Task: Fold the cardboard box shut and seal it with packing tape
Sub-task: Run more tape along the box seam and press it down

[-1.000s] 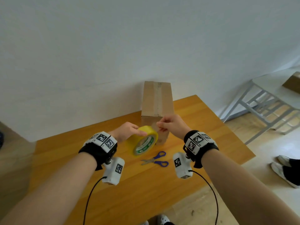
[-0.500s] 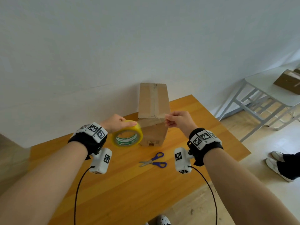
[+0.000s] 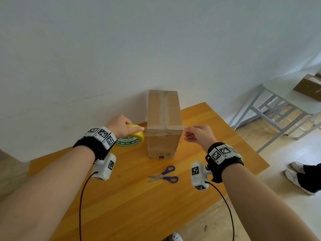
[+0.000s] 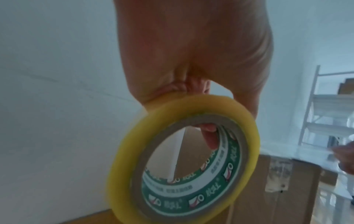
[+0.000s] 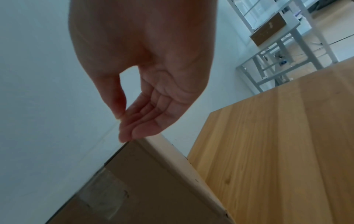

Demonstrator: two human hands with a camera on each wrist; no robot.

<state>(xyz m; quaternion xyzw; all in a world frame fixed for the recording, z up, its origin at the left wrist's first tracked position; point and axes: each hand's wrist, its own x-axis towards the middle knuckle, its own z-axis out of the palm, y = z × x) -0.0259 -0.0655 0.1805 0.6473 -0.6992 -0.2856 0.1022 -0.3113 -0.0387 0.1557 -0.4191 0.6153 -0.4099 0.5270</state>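
Observation:
A tall cardboard box (image 3: 164, 119) stands on the wooden table (image 3: 139, 206), flaps shut, with a tape strip along its top seam. My left hand (image 3: 139, 129) grips the yellow tape roll (image 3: 132, 139) just left of the box, a finger hooked inside the core (image 4: 209, 136). A clear strip runs from the roll across the box's near top edge to my right hand (image 3: 185, 132), which pinches its free end between thumb and fingers (image 5: 122, 119) at the box's right corner (image 5: 143, 189).
Blue-handled scissors (image 3: 164, 176) lie shut on the table in front of the box. A white wall stands close behind it. To the right is a grey-framed table (image 3: 286, 101) bearing another box (image 3: 309, 86), and a person's shoes (image 3: 300, 178) on the floor.
My hands have moved apart: the left carried the roll to the left of the box and the right pulled the tape end to the right, so the strip now spans the box's near top edge.

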